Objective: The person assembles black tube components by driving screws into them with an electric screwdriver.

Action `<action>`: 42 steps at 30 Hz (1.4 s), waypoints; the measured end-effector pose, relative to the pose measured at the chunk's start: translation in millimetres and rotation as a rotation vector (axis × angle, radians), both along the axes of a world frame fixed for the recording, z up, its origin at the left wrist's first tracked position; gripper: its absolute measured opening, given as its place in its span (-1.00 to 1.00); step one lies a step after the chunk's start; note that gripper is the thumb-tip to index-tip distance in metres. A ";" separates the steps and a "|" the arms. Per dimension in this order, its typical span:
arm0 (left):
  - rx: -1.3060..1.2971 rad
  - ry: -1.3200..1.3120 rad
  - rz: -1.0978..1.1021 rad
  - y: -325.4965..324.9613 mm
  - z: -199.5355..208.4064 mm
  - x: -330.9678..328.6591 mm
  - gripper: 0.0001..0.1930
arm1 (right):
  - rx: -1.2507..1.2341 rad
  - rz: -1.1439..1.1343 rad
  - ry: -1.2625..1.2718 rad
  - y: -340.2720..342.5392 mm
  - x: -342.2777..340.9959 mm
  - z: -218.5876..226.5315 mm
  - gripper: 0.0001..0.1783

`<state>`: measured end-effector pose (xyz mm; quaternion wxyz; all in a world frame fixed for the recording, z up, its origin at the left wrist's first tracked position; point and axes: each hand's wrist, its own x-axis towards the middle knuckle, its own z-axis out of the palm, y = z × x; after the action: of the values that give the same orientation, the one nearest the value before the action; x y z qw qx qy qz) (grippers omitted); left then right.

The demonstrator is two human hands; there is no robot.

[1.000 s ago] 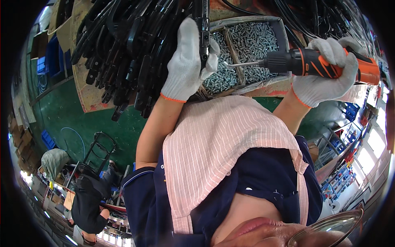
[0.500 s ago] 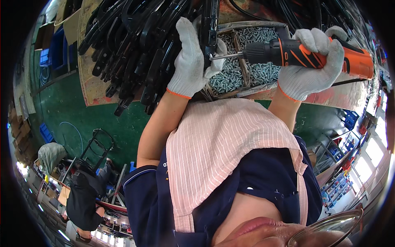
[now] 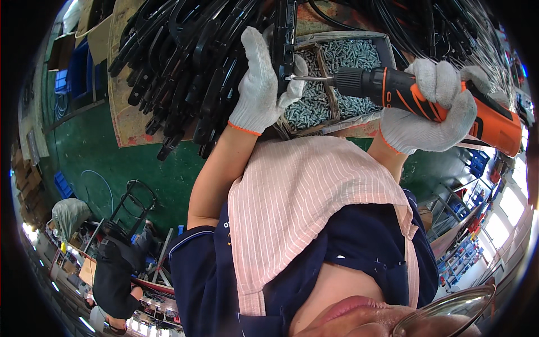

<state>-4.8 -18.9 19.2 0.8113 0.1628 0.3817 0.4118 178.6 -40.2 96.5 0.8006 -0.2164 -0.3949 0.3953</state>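
My right hand [image 3: 432,109], in a white knit glove, is wrapped round an orange and black electric screwdriver [image 3: 415,96]. Its long thin bit points left and meets a small bright screw [image 3: 289,77] at the side of a black metal bar [image 3: 285,42]. My left hand [image 3: 258,84], gloved too, grips that bar, thumb and fingers on either side of it. Just right of the bar stands a divided cardboard box [image 3: 387,53] holding loose silver screws [image 3: 348,59].
A heap of black metal frames [image 3: 185,62] covers the bench's left part. Black cables [image 3: 387,22] and thin wires lie at the back right. Green floor [image 3: 129,151] shows in front of the bench. A person in black [image 3: 115,275] is at the lower left.
My right hand and the rear of the screwdriver have dropped slightly and shifted right, so the tool tilts more. The bit stays at the screw. My left hand hardly moves.
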 end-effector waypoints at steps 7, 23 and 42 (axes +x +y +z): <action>-0.013 0.029 0.002 -0.5 -0.1 0.8 -0.08 | 0.086 0.072 0.085 -0.7 -8.7 -4.7 -0.54; 0.040 0.222 -0.026 -5.6 5.8 3.0 0.00 | 0.306 0.103 -0.344 3.0 -29.5 5.2 -0.46; 0.052 0.114 -0.068 0.2 11.1 2.8 -0.44 | 0.099 -0.498 -0.527 8.1 30.7 21.7 -0.85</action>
<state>-1.9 -18.7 30.2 0.7973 0.2200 0.4105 0.3839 209.4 -32.1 118.1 0.7525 -0.3615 -0.5415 0.0992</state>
